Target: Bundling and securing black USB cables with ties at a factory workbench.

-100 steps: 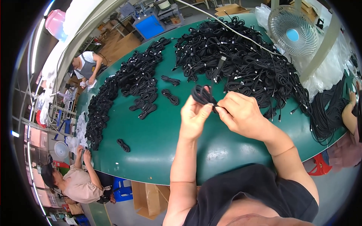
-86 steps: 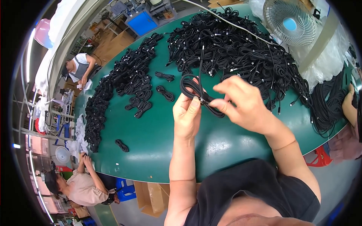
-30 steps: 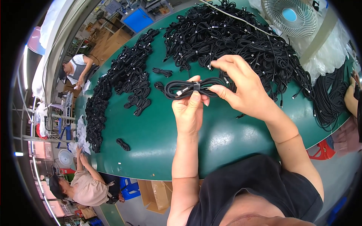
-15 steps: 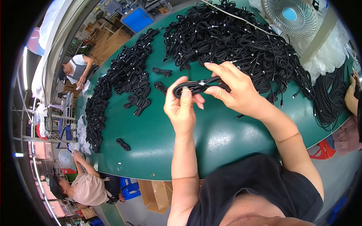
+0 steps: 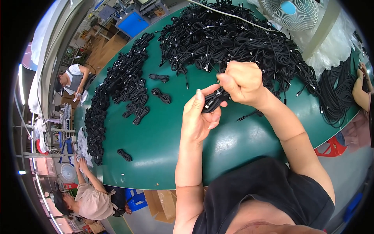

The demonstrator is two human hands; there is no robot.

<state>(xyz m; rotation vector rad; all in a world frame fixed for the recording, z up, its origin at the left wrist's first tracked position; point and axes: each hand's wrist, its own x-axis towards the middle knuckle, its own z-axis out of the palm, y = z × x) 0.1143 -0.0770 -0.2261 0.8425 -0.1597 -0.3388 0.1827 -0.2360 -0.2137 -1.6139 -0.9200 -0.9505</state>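
Note:
A bundled black cable (image 5: 215,102) with a small pale connector is gripped between the thumb and fingers of my left hand (image 5: 198,115), above the green table (image 5: 163,136). My right hand (image 5: 244,82) is closed in a fist at the bundle's upper right end, its thumb pressed against the curled fingers. Whatever lies inside that fist is hidden. Left of my hands, two tied cable bundles, one higher (image 5: 159,77) and one lower (image 5: 161,96), lie on the table. Another small bundle (image 5: 124,155) sits nearer the left front edge.
A large heap of black cables (image 5: 226,35) covers the far side, and a long row of bundles (image 5: 124,78) runs along the left. Loose cables (image 5: 337,93) hang at the right edge. A fan (image 5: 290,11) stands far right. Other people work at left and right.
My right hand has gone from a spread thumb-and-finger hold to a closed fist. The bundle has turned to a steeper slant, and my left hand has shifted slightly right and down.

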